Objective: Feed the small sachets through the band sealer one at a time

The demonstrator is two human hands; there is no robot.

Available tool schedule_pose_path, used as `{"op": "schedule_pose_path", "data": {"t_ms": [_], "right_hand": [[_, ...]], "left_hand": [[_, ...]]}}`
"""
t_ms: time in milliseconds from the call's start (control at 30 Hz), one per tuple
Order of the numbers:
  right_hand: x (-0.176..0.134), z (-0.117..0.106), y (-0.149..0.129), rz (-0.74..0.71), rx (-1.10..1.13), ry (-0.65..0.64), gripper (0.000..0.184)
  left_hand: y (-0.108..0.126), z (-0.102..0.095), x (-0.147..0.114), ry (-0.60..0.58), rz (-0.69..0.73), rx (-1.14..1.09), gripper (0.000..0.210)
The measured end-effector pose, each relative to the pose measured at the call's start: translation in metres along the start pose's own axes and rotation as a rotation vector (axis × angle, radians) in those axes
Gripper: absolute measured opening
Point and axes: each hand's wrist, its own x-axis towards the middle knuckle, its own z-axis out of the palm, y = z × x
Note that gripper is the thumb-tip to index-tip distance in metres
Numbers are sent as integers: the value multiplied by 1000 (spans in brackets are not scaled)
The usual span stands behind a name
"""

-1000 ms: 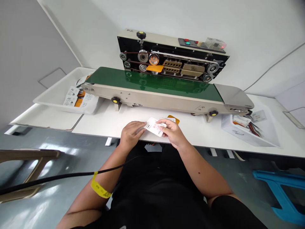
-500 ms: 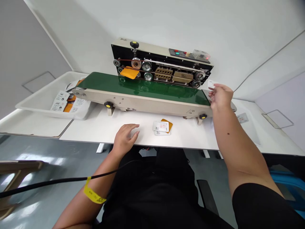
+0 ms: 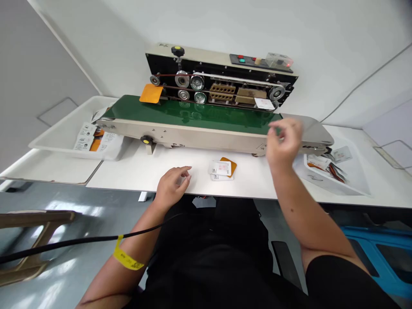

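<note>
My left hand (image 3: 174, 184) rests on the white table with loosely bent fingers, thumb and forefinger apart, holding nothing. To its right lies a small pile of sachets (image 3: 221, 168), white ones with print and an orange one. My right hand (image 3: 285, 139), somewhat blurred, hovers over the front edge of the conveyor with curled fingers and no sachet visible in it. Beyond it, a white sachet (image 3: 264, 104) sits at the right-hand rollers of the band sealing machine (image 3: 222, 81). An orange sachet (image 3: 151, 93) sticks out at the machine's left end, above the green belt (image 3: 193, 116).
On the left stands a white bin (image 3: 58, 146) holding several sachets under the belt's end. Another white bin (image 3: 331, 182) with sachets is at the right. A black cable (image 3: 80, 240) crosses my left forearm. A blue stool (image 3: 380, 253) is at lower right.
My right hand has come left and toward me, letting go of the white sachet, which is now at the machine's rollers. The orange sachet has travelled left. My left hand has barely moved.
</note>
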Motion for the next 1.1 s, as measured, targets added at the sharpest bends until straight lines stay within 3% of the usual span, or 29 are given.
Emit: {"op": "schedule_pose_path", "data": {"t_ms": [67, 133, 167, 300, 400, 533, 700, 900, 1000, 1100], "right_hand": [[-54, 13, -14, -169, -48, -333, 26], [-99, 30, -24, -191, -118, -575, 41], [-116, 38, -27, -157, -162, -632, 52], [-148, 64, -32, -31, -227, -691, 75], [-149, 75, -38, -61, -137, -753, 62], [-146, 83, -48, -88, -41, -825, 55], [-144, 81, -43, -16, 146, -843, 51], [-143, 76, -45, -141, 196, -838, 39], [-146, 68, -53, -170, 224, -704, 33], [-137, 46, -52, -72, 257, -460, 24]], "left_hand": [[1, 2, 0, -25, -1, 9, 28], [2, 4, 0, -53, -4, 28, 29], [3, 5, 0, -66, -5, 40, 30], [5, 5, 1, -102, 18, 76, 30], [7, 2, 3, -163, 112, 87, 38], [11, 0, 5, -274, 216, 124, 65], [14, 3, 4, -339, 218, 172, 77], [14, 6, 4, -375, 203, 221, 75], [13, 7, 3, -366, 188, 244, 78], [12, 6, 4, -392, 223, 272, 68]]}}
